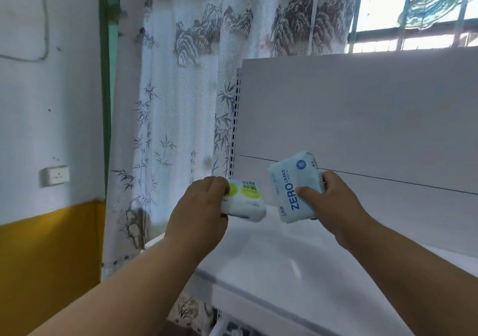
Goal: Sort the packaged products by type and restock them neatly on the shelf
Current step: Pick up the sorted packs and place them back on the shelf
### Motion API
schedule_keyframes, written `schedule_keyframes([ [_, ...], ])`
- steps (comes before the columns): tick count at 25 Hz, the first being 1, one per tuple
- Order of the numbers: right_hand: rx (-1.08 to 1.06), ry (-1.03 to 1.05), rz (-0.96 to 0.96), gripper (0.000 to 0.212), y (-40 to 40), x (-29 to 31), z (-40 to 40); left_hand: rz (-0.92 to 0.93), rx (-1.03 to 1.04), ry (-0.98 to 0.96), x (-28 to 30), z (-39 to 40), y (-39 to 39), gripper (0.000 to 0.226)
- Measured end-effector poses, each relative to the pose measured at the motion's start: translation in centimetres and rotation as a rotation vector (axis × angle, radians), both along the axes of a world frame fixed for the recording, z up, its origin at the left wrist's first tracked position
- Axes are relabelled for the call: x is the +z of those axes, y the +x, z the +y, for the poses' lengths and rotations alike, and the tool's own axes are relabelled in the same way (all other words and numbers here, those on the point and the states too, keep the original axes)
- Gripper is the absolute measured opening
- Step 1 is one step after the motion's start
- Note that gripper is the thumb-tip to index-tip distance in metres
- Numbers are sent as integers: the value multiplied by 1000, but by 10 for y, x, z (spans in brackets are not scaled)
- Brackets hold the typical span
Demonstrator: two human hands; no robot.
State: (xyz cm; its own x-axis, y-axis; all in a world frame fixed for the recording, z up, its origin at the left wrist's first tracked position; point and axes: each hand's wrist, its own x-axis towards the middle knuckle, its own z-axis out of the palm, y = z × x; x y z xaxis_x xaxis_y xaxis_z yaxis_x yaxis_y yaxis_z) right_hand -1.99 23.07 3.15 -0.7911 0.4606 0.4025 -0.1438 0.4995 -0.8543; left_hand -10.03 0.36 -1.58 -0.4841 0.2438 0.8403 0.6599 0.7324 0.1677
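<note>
The place looked like a small shop set up in a plain room. A white metal retail shelf (297, 271) with a perforated upright (234, 129) and a flat back panel (362, 108) stood just beyond the hands. Left of the hands hung a printed curtain (181, 90), beside a white-and-yellow painted wall (51, 154) bearing a wall socket (54, 175); a barred window (413, 25) was above.

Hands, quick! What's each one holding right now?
Left hand: grips a white pack with green circles above the shelf.
Right hand: grips a light blue ZERO LEAKS pack, tilted.
</note>
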Motion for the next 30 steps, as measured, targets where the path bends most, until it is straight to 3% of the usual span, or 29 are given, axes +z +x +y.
schedule_keyframes([
  [1,-33,128,-41,24,-9,7,12,21,4,-55,2,8,-17,40],
  [3,-142,578,-142,29,-21,12,34,-16,2,-166,4,24,-47,39],
  [5,-160,1004,-248,34,-27,3,49,-164,-4,-252,0,42,-69,34],
  [8,8,1256,-448,46,-27,-20,50,-398,-31,-314,-8,58,-79,34],
  [11,149,1139,-556,51,-28,-14,51,-776,-117,-317,7,59,-90,41],
  [13,190,950,-568,38,-38,-3,63,-1001,-220,-116,22,59,-98,38],
  [14,189,876,-602,36,-43,0,70,-996,-200,-54,25,62,-102,35],
  [17,205,766,-799,55,-53,-4,88,-826,101,-296,21,78,-114,46],
  [19,243,646,-799,62,-58,-10,95,-902,90,-315,20,88,-117,58],
  [22,262,513,-657,63,-69,-11,99,-920,20,-164,26,89,-121,58],
  [25,118,422,-428,38,-88,-13,101,-629,86,-122,27,92,-134,38],
  [30,-52,-132,-69,39,-127,-24,94,-448,128,-62,25,107,-162,10],
])
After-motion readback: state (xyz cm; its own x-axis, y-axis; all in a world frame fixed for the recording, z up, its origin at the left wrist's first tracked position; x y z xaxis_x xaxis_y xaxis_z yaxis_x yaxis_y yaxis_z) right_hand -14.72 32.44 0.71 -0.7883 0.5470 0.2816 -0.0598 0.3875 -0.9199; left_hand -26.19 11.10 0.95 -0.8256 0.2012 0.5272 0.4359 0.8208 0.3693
